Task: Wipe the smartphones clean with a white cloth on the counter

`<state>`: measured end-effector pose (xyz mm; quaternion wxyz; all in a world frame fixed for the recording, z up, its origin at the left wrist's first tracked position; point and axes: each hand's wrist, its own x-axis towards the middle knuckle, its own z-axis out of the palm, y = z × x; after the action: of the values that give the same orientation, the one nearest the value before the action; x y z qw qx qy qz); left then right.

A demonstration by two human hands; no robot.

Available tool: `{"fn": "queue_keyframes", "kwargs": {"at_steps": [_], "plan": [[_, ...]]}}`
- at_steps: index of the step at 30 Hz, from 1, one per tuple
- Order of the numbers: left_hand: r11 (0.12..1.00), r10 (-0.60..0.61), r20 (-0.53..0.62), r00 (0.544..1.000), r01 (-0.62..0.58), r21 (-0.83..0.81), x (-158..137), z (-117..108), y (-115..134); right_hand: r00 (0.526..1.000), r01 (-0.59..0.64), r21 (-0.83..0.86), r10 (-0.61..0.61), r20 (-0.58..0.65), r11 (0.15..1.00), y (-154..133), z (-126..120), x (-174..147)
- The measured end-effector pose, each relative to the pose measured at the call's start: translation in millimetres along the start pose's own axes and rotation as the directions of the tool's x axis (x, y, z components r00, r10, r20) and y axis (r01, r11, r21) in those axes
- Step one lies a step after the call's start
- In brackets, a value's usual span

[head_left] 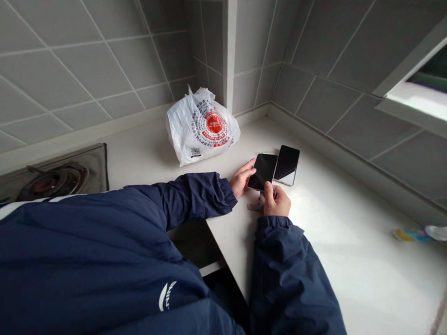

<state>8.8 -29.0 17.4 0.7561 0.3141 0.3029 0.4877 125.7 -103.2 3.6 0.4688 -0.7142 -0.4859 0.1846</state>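
Note:
A dark-screened smartphone point(262, 171) is held just above the white counter, its screen facing up. My left hand point(242, 178) grips its left edge, the fingers partly behind it. At the phone's lower right corner, my right hand point(277, 200) is closed, with the thumb on the edge. A second smartphone point(287, 165), also black-screened, lies on the counter to the right of the held one, and its lower end reflects light. Below the held phone, beside my right hand, there is a small greyish thing point(255, 207) that I cannot make out.
A white plastic bag point(203, 129) with red and black print stands near the wall corner. On the left is a gas stove point(56, 177). A clear bottle with a coloured label point(422, 233) lies on the counter point(338, 251) at the right. Grey tiled walls border the back.

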Motion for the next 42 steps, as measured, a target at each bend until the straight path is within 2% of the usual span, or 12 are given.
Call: {"fn": "queue_keyframes", "kwargs": {"at_steps": [3,8,17,20,26,34,42], "plan": [[0.997,-0.068,-0.002,0.998,0.068,-0.041,-0.9,2.5,2.3,1.0,-0.002,0.017,0.002,-0.008,1.0,2.1,0.4,2.2],[0.992,-0.112,-0.01,0.994,0.111,-0.061,-4.0,4.1,5.7,0.999,-0.041,0.018,0.041,-0.01,0.999,4.1,3.4,2.8],[0.992,-0.113,0.052,0.992,0.116,-0.044,-1.9,-3.6,0.9,0.992,-0.121,0.118,0.124,-0.015,0.986,1.3,0.5,20.6],[0.992,-0.098,0.042,0.994,0.101,-0.081,-0.6,-5.9,-1.3,0.983,-0.169,0.135,0.177,-0.046,0.976,-3.4,6.7,31.6],[0.989,-0.13,0.019,0.991,0.131,-0.075,0.6,-6.0,-0.7,0.972,-0.189,0.1,0.201,-0.12,0.977,-7.2,25.0,50.5],[0.992,-0.103,0.002,0.995,0.102,-0.079,-3.3,1.4,2.4,0.976,-0.214,0.119,0.218,-0.024,0.97,2.8,24.0,69.4],[0.992,-0.089,0.05,0.995,0.093,-0.08,-3.4,-1.5,3.1,0.937,-0.337,0.09,0.343,-0.063,0.937,2.2,26.0,68.7]]}}
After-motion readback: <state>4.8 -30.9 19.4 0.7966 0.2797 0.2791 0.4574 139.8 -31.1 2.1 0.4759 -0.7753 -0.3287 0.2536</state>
